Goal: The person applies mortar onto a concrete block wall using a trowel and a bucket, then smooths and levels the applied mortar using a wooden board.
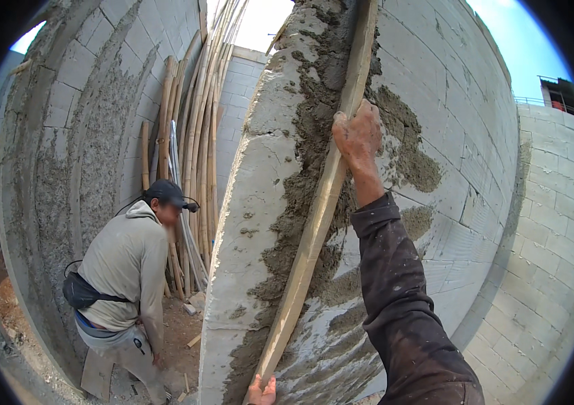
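Observation:
A long, narrow wooden batten (308, 253) runs at a slant along the corner of a block wall, lying against wet grey mortar (307, 158). My right hand (358, 135), at the end of a dark, spattered sleeve, is closed around its upper part. Low in the view, the fingers of my left hand (263, 391) curl at the batten's lower stretch; the rest of that hand is cut off by the lower edge. Mortar is smeared in rough patches on the wall face (456, 169) to the right of the batten.
Left of the wall end, a co-worker (125, 270) in a light hooded top and dark cap bends forward, a hand low. Bamboo poles (196, 148) lean behind. A rough mortar-streaked wall (91, 135) stands at left, another block wall (537, 270) at right.

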`<state>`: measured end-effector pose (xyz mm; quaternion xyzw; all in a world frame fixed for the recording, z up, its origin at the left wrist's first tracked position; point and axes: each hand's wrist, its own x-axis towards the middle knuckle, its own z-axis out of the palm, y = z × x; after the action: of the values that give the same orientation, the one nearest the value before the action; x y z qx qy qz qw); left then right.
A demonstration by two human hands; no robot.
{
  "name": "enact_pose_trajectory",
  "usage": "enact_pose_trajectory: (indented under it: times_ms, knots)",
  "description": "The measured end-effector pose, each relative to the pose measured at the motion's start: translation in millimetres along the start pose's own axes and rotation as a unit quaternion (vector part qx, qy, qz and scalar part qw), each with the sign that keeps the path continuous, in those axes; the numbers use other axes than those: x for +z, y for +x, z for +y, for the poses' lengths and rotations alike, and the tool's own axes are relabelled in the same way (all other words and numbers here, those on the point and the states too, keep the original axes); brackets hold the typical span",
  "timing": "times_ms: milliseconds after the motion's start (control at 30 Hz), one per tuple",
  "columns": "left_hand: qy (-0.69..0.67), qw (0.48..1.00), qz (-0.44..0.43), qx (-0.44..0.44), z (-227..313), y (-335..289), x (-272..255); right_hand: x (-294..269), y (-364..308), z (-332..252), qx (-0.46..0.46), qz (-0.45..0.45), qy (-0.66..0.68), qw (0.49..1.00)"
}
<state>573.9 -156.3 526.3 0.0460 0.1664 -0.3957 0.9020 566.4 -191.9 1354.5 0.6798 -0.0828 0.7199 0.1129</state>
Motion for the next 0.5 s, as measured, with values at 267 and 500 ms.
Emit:
enact_pose_trajectory:
  times_ms: [267, 500]
  knots:
    - [-0.076, 0.997, -0.010, 0.004, -21.9, -50.9, 97.5, 5.6, 86.6, 62.6, 0.002, 0.004, -0.011, 1.000]
    - [-0.080, 0.995, 0.026, 0.047, 30.6, -28.6, -16.3, 11.4, -52.4, 0.4, -0.049, 0.015, 0.031, 0.998]
